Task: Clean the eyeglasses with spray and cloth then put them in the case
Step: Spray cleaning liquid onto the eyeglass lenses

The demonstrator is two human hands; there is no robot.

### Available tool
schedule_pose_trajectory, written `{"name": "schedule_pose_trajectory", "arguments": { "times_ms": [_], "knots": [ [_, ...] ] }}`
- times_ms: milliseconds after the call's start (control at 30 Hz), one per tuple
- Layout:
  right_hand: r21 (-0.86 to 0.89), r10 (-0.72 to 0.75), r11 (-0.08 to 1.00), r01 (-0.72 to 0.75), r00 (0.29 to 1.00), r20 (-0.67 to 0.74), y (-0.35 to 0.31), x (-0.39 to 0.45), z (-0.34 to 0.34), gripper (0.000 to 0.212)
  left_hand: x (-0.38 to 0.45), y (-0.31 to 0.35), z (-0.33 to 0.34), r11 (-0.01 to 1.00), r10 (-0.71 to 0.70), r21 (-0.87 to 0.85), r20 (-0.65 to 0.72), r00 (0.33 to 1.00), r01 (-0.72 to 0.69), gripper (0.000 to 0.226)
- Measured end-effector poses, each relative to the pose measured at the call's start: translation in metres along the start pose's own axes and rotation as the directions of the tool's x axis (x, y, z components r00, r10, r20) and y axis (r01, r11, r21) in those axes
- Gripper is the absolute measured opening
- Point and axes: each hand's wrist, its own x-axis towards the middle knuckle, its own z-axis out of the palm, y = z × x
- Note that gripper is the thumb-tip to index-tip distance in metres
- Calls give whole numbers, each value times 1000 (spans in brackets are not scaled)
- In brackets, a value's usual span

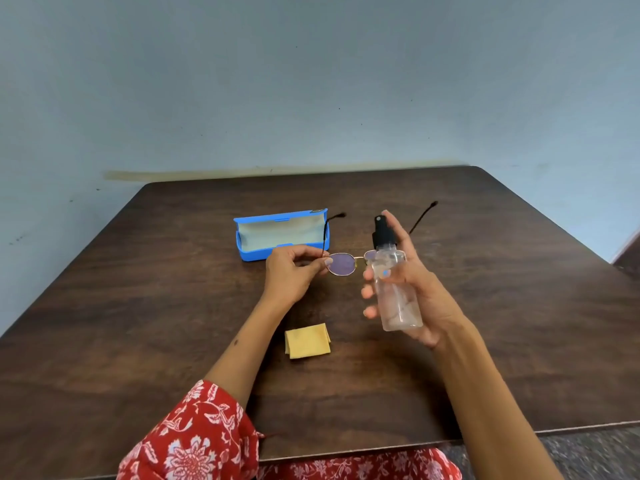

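Pinching eyeglasses [341, 264] between left fingers [320, 263]

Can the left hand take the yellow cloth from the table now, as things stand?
Probably not at once. The left hand is busy pinching the eyeglasses by the frame, so its grip is taken. The yellow cloth itself lies uncovered on the table, below that hand, with nothing between them.

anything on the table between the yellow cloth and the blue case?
Head view: bare table there; only the left hand, holding the eyeglasses, hangs above that stretch between cloth and case.
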Motion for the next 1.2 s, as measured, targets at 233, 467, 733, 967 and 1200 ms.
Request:
{"name": "schedule_pose_trajectory", "arguments": {
  "times_ms": [233,467,733,967,1200],
  "knots": [
    [-811,-437,538,231,899,-33,-3,35,11,77,5,4,-8,999,46,-18,-209,977,-51,15],
    [-976,-510,62,207,847,147,31,67,-2,79,7,5,-14,993,57,-80,-288,956,-83,12],
    [-977,-570,-199,82,801,184,40,68,-1,85,7,6,-11,978,-4,-201,-298,954,-58,13],
    [-953,-535,-303,17,824,185,43,67,-2,75,6,9,-15,981,15,-179,-331,943,-79,16],
    [-964,-583,-263,34,790,187,42,63,2,77,6,11,-16,980,50,-163,-351,935,-114,16]
  ]
}}
